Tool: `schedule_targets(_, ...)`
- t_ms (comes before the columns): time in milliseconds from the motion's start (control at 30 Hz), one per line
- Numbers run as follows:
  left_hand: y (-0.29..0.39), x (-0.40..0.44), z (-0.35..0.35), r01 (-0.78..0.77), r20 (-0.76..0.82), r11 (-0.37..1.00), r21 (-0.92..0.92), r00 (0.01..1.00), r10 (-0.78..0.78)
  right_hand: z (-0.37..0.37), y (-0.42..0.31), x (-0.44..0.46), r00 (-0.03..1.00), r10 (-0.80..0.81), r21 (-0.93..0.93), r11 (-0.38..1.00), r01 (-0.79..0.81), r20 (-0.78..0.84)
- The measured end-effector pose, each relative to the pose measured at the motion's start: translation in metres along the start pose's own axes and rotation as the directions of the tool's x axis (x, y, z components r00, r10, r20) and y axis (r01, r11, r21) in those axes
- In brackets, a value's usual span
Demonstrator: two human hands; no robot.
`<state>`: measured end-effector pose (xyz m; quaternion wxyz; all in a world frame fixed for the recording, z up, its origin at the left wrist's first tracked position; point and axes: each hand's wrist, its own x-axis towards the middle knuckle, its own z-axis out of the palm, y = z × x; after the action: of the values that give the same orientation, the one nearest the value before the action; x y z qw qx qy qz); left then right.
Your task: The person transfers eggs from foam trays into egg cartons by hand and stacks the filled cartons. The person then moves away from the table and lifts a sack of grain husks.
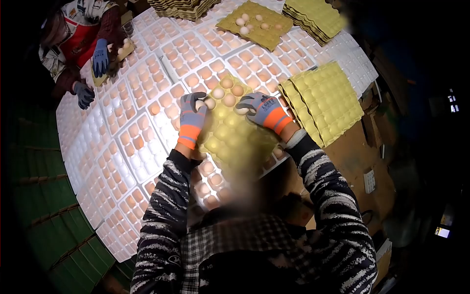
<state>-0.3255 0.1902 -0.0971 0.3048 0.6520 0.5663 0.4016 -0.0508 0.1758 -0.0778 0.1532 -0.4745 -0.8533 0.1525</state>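
In front of me lies a yellow pulp egg tray (223, 134), with several eggs (229, 100) in its far cups. My left hand (192, 115), in a grey glove with an orange cuff, is at the tray's left edge, its fingers closed around a pale egg (199, 104). At the tray's right side my right hand (264, 109), gloved alike, has its fingers curled on another pale egg (242, 110). The near end of the tray is blurred.
White plastic trays (128, 105) of eggs cover the table. Stacked yellow trays (325, 100) stand at right, with another stack (316, 19) behind. A yellow tray (254, 36) holding several eggs lies far off. Across the table at left, a co-worker's gloved hand (100, 58) is near eggs.
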Motion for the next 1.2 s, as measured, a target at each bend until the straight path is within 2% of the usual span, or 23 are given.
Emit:
schedule_targets(33,-0.010,0.007,-0.004,0.058,-0.001,0.995,-0.077,0.998,-0.058,-0.007,0.009,0.003,0.999,-0.005,0.254,0.967,0.017,-0.046)
schedule_targets(67,-0.017,0.013,-0.002,0.234,0.114,0.969,-0.083,0.968,-0.224,-0.015,0.015,-0.002,0.957,0.269,0.630,0.727,-0.273,0.105)
schedule_targets(100,0.019,0.016,-0.008,0.223,0.152,0.919,0.325,0.947,-0.283,-0.034,0.007,-0.001,0.830,0.430,0.820,0.283,-0.497,0.355)
schedule_targets(133,0.032,0.019,-0.004,0.157,0.208,0.846,0.509,0.932,-0.298,-0.045,0.000,0.008,0.857,0.405,0.867,0.240,-0.436,0.319)
schedule_targets(200,0.035,0.028,0.003,0.077,0.271,0.730,0.679,0.898,-0.346,-0.023,0.012,0.034,0.991,0.134,0.569,0.815,-0.105,-0.009)
schedule_targets(233,0.031,0.031,0.004,0.152,0.245,0.788,0.596,0.901,-0.359,-0.025,0.002,0.051,0.991,-0.076,0.292,0.951,0.104,-0.106)
schedule_targets(267,0.026,0.033,0.003,0.223,0.220,0.835,0.503,0.901,-0.373,-0.026,-0.011,0.056,0.991,0.045,-0.005,0.999,-0.044,0.130)
schedule_targets(367,0.003,0.039,0.009,0.224,0.101,0.951,0.211,0.963,-0.250,0.018,-0.023,0.081,0.965,0.126,-0.376,0.926,-0.031,0.230)
schedule_targets(433,0.000,0.046,0.017,0.095,0.103,0.991,0.094,0.989,-0.104,0.013,-0.020,0.073,0.981,0.087,-0.353,0.935,-0.021,0.171)
schedule_targets(500,0.018,0.053,0.029,-0.031,0.193,0.833,0.552,0.977,-0.092,-0.019,-0.023,0.058,0.984,0.146,-0.194,0.973,-0.125,0.097)
schedule_targets(567,0.040,0.059,0.033,-0.033,0.332,0.719,0.694,0.901,-0.279,-0.033,-0.008,0.038,0.970,0.244,0.024,0.970,-0.244,-0.003)
schedule_targets(633,0.028,0.060,0.041,-0.041,0.292,0.756,0.654,0.935,-0.203,-0.035,0.005,0.015,0.969,0.157,0.291,0.952,-0.096,-0.192)
schedule_targets(667,0.031,0.058,0.038,0.010,0.258,0.793,0.609,0.943,-0.209,-0.036,-0.002,0.010,0.963,0.219,0.460,0.879,-0.125,-0.156)
schedule_targets(767,0.005,0.046,0.013,0.168,0.114,0.978,0.121,0.977,-0.182,-0.031,-0.043,0.009,0.964,0.209,0.658,0.751,-0.052,-0.162)
schedule_targets(833,-0.006,0.018,-0.030,0.054,-0.098,0.998,0.028,0.994,-0.051,-0.018,-0.080,0.026,0.990,0.021,0.368,0.929,0.032,-0.140)
schedule_targets(867,-0.018,0.001,-0.058,0.050,-0.113,0.998,-0.033,0.992,-0.053,0.007,-0.086,0.039,0.997,-0.010,0.511,0.858,0.045,-0.072)
schedule_targets(900,-0.032,-0.019,-0.088,0.068,-0.139,0.997,0.028,0.988,-0.063,0.021,-0.107,0.060,0.946,-0.216,0.308,0.907,0.286,-0.243)
schedule_targets(967,-0.053,-0.058,-0.135,0.193,-0.188,0.981,-0.016,0.963,-0.192,0.046,-0.151,0.083,0.998,-0.056,0.379,0.923,0.062,-0.029)
schedule_targets(1000,-0.061,-0.073,-0.152,0.204,-0.226,0.936,0.287,0.964,-0.140,0.070,-0.162,0.102,0.994,-0.060,0.299,0.954,0.030,0.092)
schedule_targets(1033,-0.079,-0.085,-0.163,0.288,-0.185,0.926,0.243,0.951,-0.247,0.093,-0.176,0.120,0.981,-0.012,0.125,0.992,-0.013,0.195)
schedule_targets(1100,-0.088,-0.102,-0.173,0.345,-0.105,0.811,0.472,0.936,-0.337,0.116,-0.200,0.137,0.971,-0.016,-0.020,1.000,0.021,0.239)
schedule_targets(1167,-0.091,-0.109,-0.177,0.338,-0.067,0.828,0.447,0.936,-0.346,0.123,-0.220,0.159,0.936,0.058,-0.137,0.991,-0.010,0.348)
schedule_targets(1200,-0.103,-0.113,-0.178,0.305,-0.119,0.898,0.317,0.952,-0.282,0.126,-0.222,0.165,0.959,0.040,-0.092,0.996,-0.015,0.280)
